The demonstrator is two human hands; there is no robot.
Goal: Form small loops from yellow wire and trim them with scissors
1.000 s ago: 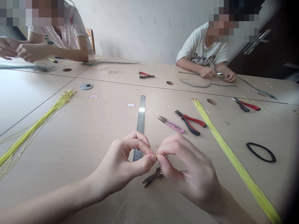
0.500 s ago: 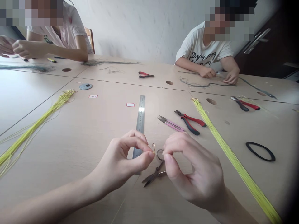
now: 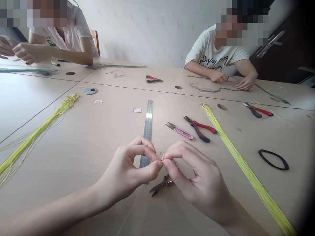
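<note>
A small gold fish hook (image 3: 162,154) stands up between the fingertips of both hands, its bend showing above them. My left hand (image 3: 134,162) is closed in a pinch on the hook's lower end. Right beside it, my right hand (image 3: 199,177) pinches at the same spot with thumb and forefinger, and what lies inside that pinch is hidden. A thin pale line (image 3: 126,218) runs down the table below the hands. Under them lie dark scissors (image 3: 161,186), partly covered by my right hand. The steel ruler (image 3: 149,126) lies behind my left fingers.
Yellow line bundles lie at left (image 3: 39,131) and right (image 3: 236,154). Beyond my right hand are pink thread snips (image 3: 180,130), red-black pliers (image 3: 200,127), another pair of pliers (image 3: 258,109) and a black oval band (image 3: 273,160). Two people sit across the table, their hands at dark strands.
My right hand has moved left, its fingertips now meeting those of my left hand at the hook. It covers more of the scissors. My left hand has stayed in place.
</note>
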